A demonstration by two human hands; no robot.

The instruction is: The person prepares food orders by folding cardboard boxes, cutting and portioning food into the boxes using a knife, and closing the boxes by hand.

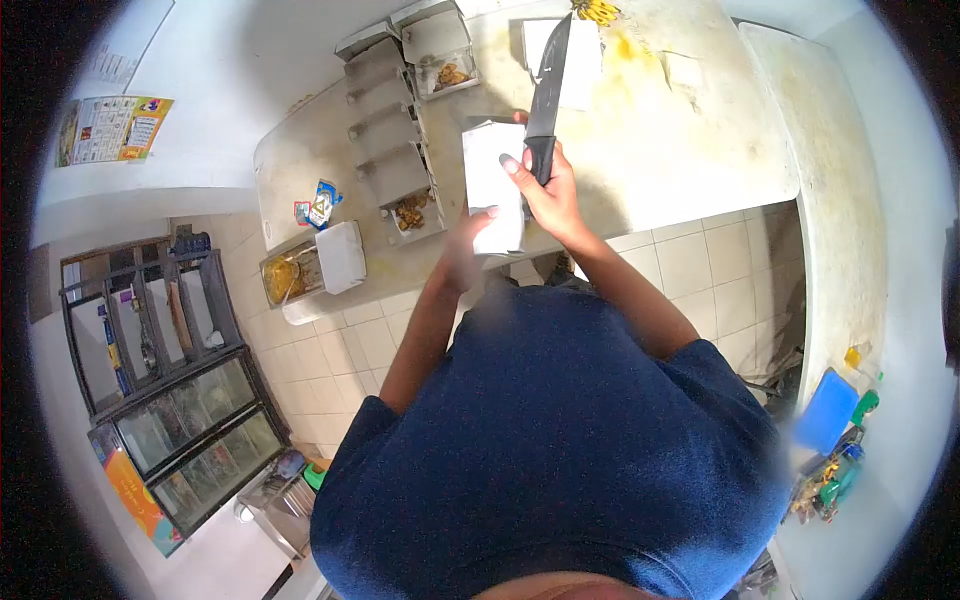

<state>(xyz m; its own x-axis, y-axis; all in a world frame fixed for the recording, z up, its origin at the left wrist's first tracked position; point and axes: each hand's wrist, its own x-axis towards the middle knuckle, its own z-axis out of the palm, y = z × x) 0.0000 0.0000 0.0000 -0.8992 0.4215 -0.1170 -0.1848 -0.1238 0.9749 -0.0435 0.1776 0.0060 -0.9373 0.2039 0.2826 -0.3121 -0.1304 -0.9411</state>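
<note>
A closed white cardboard box (494, 180) is held upright between my two hands near the table's front edge. My left hand (466, 248) is closed on the box's lower left side, thumb on its face and the other fingers hidden. In my right hand (552, 202) is the black handle of a large knife (549, 85), blade pointing away from me and up. The right thumb also presses on the box's right side. Just left of the box, open boxes with browned food (411, 212) stand in a row.
Another open box (440, 62) stands farther back. At the left table end are a plastic tub of yellow food (290, 278) and a blue-white packet (323, 203). Bananas (597, 11) lie at the far edge. A blue board (826, 412) rests on the right counter.
</note>
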